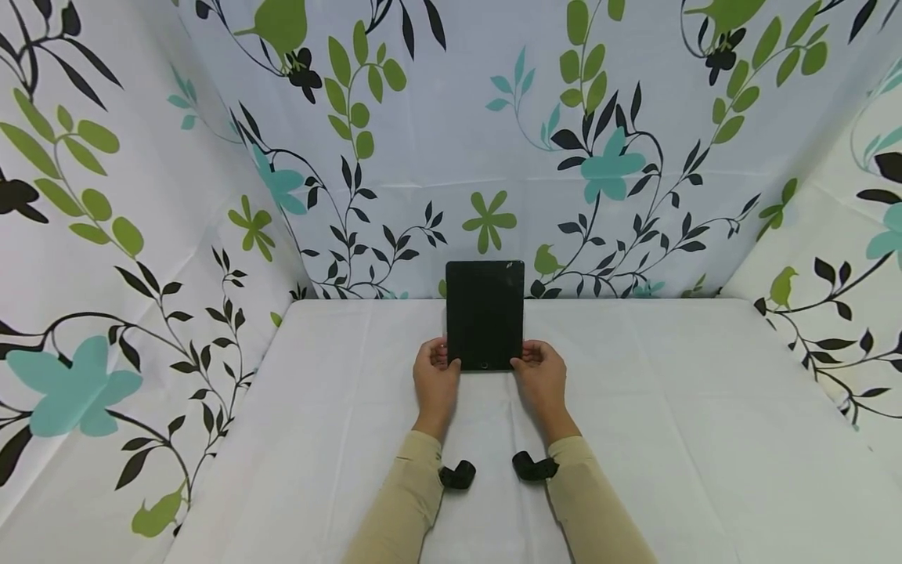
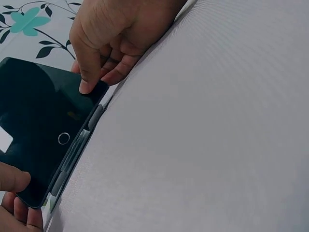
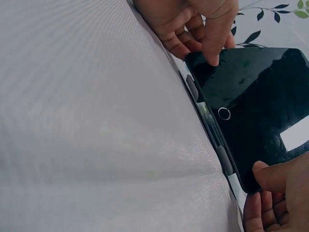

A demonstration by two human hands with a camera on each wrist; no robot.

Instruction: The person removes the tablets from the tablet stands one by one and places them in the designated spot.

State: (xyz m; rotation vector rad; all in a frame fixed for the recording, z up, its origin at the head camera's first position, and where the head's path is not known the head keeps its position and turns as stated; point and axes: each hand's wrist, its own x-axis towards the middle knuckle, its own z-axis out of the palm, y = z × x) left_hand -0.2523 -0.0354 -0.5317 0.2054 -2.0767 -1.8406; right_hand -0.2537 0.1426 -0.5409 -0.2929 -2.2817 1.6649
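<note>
A black tablet with a round home button stands upright near the back of the white table, its dark screen toward me. My left hand grips its lower left corner, thumb on the screen and fingers curled behind. At the lower right corner my right hand holds it the same way. In the left wrist view the left hand is partly cut off by the frame. Below the tablet's lower edge, a dark-rimmed strip with rounded grey pads shows in the right wrist view; the tablet's back is hidden.
A white cloth covers the table. Behind it hangs a patterned curtain with leaves, birds and flowers, and similar cloth walls stand at the left and right. A small black camera sits at each wrist, over beige sleeves.
</note>
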